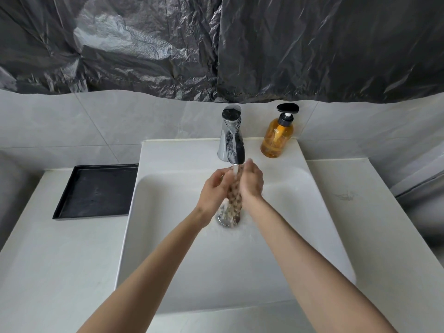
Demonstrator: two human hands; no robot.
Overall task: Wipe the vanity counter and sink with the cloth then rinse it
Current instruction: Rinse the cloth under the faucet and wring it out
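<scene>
One broad sheet of crinkled black plastic film (312, 44) covered the upper wall, hanging down over pale grey wall tiles (72, 121). Below them lay the white stone tabletop (48, 260), with a white rectangular ceramic sink (168, 248) set in its middle. Running water spread in a thin film over the sink's floor around the round chrome drain (227, 221). On the tabletop, just beside the sink's left edge, sat a shallow black rectangular tray (96, 191), showing only its own dark floor. A curved chrome tap (231, 138) stood at the back of the sink, a stream of water (235, 169) falling from its spout. To the right of the tap, near the wall, stood an amber transparent pump bottle with a black pump head (277, 138), filled with golden liquid almost to its shoulder.

Both bare forearms reached in over the sink. The left hand (215, 188) and the right hand (252, 180) met under the spout, their fingers curled round a brown spotted cloth (233, 192) bunched into a narrow roll. The cloth was squeezed between the two palms, directly in the stream and above the drain, with water running off its lower end.
</scene>
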